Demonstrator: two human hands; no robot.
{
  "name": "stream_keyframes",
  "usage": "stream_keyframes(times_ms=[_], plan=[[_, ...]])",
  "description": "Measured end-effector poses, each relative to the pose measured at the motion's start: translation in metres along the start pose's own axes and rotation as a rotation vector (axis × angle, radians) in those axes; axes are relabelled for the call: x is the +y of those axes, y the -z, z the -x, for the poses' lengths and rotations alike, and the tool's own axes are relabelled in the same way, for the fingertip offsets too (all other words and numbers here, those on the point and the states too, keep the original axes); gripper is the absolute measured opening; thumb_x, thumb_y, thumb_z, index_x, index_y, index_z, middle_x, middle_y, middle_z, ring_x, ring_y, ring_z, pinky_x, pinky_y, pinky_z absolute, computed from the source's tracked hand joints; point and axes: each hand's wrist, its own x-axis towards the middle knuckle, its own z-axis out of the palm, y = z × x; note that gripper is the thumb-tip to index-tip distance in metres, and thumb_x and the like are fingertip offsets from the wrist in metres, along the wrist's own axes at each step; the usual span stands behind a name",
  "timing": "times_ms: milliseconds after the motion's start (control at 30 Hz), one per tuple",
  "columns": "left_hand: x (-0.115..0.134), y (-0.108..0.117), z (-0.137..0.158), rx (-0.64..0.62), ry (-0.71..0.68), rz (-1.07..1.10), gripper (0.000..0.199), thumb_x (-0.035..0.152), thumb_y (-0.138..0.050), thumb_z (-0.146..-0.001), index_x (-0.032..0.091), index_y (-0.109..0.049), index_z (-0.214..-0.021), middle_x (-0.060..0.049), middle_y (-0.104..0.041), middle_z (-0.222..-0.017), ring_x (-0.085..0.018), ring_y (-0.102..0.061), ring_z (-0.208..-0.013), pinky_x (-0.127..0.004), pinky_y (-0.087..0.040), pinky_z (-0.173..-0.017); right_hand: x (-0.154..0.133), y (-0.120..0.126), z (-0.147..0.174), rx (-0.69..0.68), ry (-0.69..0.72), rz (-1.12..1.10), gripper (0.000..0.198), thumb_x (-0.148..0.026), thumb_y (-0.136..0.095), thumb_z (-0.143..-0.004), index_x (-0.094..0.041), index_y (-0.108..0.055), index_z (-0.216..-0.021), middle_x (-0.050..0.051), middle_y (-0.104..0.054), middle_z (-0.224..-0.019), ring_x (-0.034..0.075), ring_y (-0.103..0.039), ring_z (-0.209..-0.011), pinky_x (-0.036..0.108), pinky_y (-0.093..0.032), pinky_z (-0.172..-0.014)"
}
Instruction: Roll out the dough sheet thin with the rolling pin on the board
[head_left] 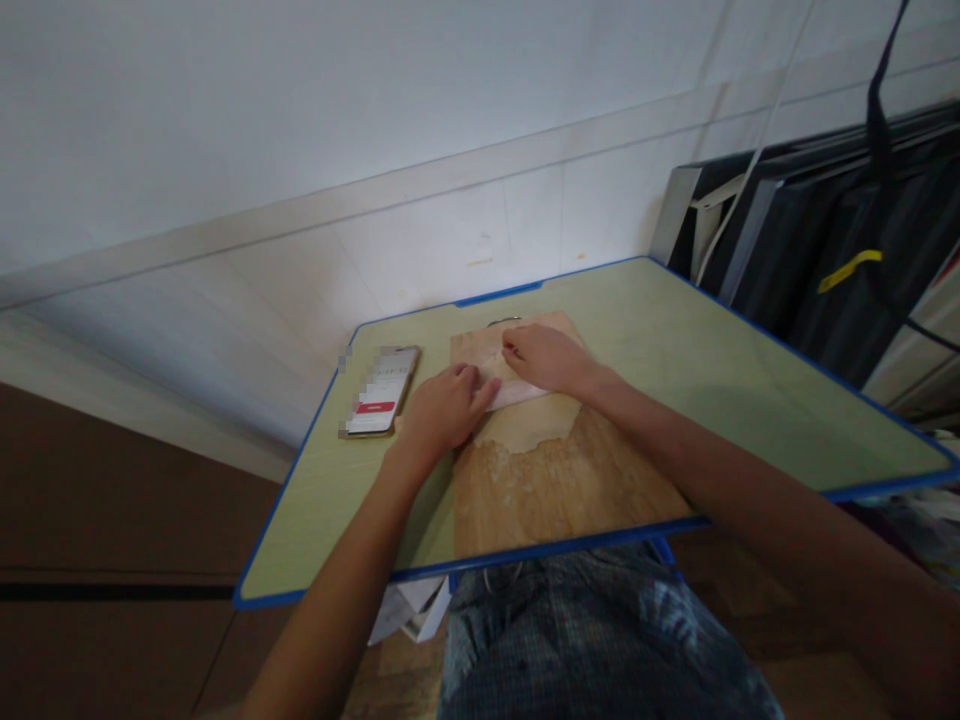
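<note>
A wooden board (517, 500) lies on the table, its surface pale and ragged-edged in the middle. On its upper part is a thin whitish sheet (517, 393), partly covered by both hands. My left hand (448, 402) rests at the sheet's left side, thumb stretched out onto it and apart from the fingers. Over the upper right of the sheet, my right hand (549, 357) is closed, its fingers curled down. What those fingers hold, if anything, is too small to make out. A metal clip (504, 321) shows partly at the board's far edge.
A smartphone (380, 392) with a lit screen lies left of the board. The pale green table (720, 370) has a blue rim and stands near a white wall (450, 230). Dark flat panels (840, 240) lean at the right, with a hanging black cable (877, 110) before them.
</note>
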Motion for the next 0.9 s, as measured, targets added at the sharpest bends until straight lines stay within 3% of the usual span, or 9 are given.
stream_keyframes(times_ms=[200,400,533,700,800,900], plan=[[-0.006,-0.005,-0.026,0.031,-0.032,-0.006,0.039,0.034,-0.025,-0.093,0.014,-0.059,-0.091,-0.010,-0.066,-0.093,-0.021,-0.061,-0.085,-0.030,-0.042,-0.072,-0.013,0.006,0.018,0.012,0.181,0.083,0.032,-0.022,-0.031,-0.094,-0.012,-0.061,-0.098,0.013,-0.065,-0.099,0.022,-0.059,-0.092,0.031,-0.041,-0.074],[-0.021,-0.016,-0.021,0.240,-0.039,0.009,0.036,0.030,-0.026,-0.092,0.016,-0.059,-0.089,-0.010,-0.064,-0.091,-0.020,-0.058,-0.084,-0.029,-0.040,-0.073,-0.022,0.007,0.025,-0.038,0.262,0.168,0.033,-0.024,-0.032,-0.096,-0.013,-0.063,-0.097,0.012,-0.065,-0.097,0.022,-0.059,-0.091,0.031,-0.041,-0.073],[-0.029,-0.020,-0.019,0.279,0.028,-0.009,0.038,0.028,-0.026,-0.092,0.015,-0.060,-0.082,-0.010,-0.063,-0.089,-0.019,-0.057,-0.081,-0.029,-0.039,-0.072,-0.017,0.004,0.026,-0.054,0.343,0.171,0.035,-0.039,-0.040,-0.094,-0.011,-0.061,-0.101,0.012,-0.065,-0.097,0.024,-0.059,-0.090,0.032,-0.041,-0.073],[-0.033,-0.020,-0.021,0.269,0.095,-0.009,0.049,0.032,-0.022,-0.094,0.015,-0.063,-0.074,-0.010,-0.065,-0.080,-0.019,-0.057,-0.073,-0.030,-0.036,-0.066,-0.004,0.008,0.024,-0.080,0.437,0.170,0.031,-0.037,-0.048,-0.091,-0.012,-0.059,-0.105,0.011,-0.065,-0.099,0.023,-0.060,-0.090,0.032,-0.041,-0.073],[-0.029,-0.019,-0.019,0.245,0.087,0.001,0.053,0.035,-0.020,-0.095,0.014,-0.064,-0.075,-0.010,-0.066,-0.080,-0.019,-0.058,-0.073,-0.030,-0.036,-0.065,-0.001,0.011,0.026,-0.084,0.436,0.179,0.031,-0.038,-0.048,-0.091,-0.014,-0.059,-0.108,0.010,-0.065,-0.099,0.023,-0.059,-0.092,0.033,-0.040,-0.076],[-0.025,-0.018,-0.019,0.199,0.086,-0.004,0.054,0.036,-0.020,-0.095,0.013,-0.066,-0.077,-0.012,-0.068,-0.083,-0.020,-0.060,-0.074,-0.030,-0.037,-0.065,-0.003,0.009,0.027,-0.013,0.320,0.233,0.030,-0.035,-0.046,-0.092,-0.018,-0.059,-0.112,0.010,-0.063,-0.106,0.026,-0.056,-0.101,0.037,-0.038,-0.084]])
